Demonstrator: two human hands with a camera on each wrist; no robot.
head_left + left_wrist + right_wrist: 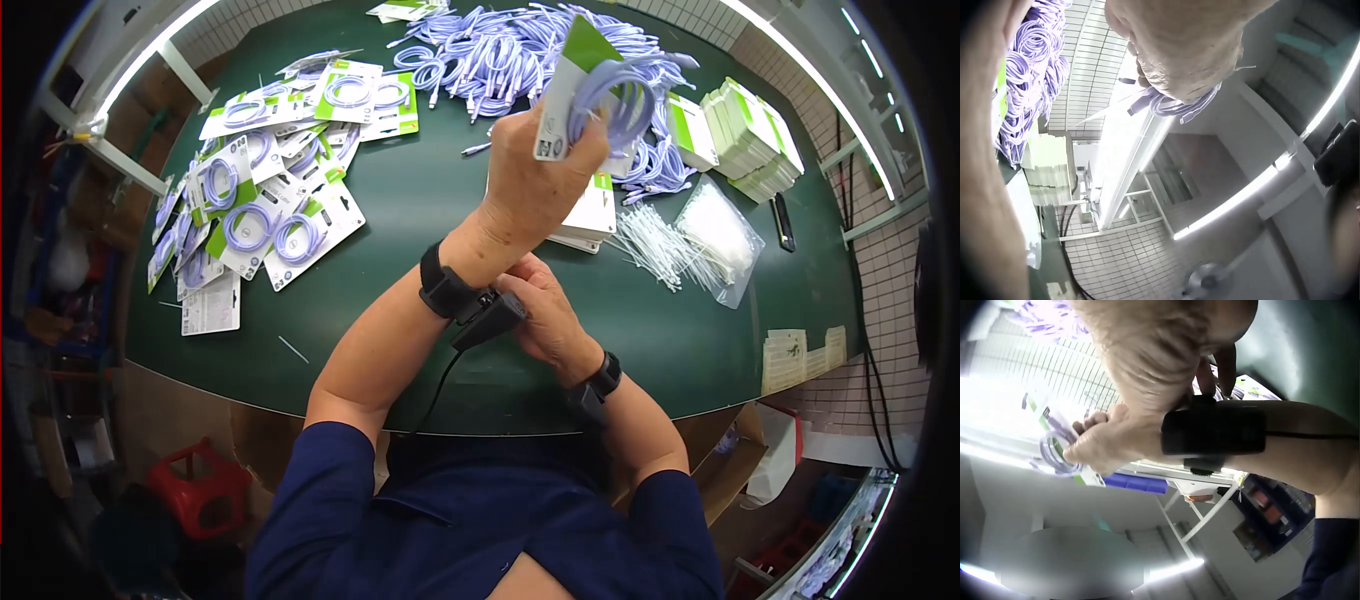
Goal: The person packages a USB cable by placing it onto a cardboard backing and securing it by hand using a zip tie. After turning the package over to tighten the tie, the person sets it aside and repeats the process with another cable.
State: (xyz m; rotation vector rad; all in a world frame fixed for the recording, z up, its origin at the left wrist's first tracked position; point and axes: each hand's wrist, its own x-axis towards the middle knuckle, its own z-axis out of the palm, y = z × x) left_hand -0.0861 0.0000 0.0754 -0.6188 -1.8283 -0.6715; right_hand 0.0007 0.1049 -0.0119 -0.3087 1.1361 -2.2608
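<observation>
Head view: over the table (430, 225), the left hand (535, 180) grips a lilac cable coil (643, 108) against a green-and-white card (553, 125), partly hiding a card stack (590, 215). The right hand (550, 315) is at the left wrist's black camera (492, 322); whether it grips, I cannot tell. Packed cards (245, 228) lie left, loose cables (500, 50) far, white ties (655, 245) and a bag (722, 230) right.

Left wrist view: cable plugs (1141, 102) stick out beyond the left hand.

Right wrist view: the black camera blocks part of the right hand.
</observation>
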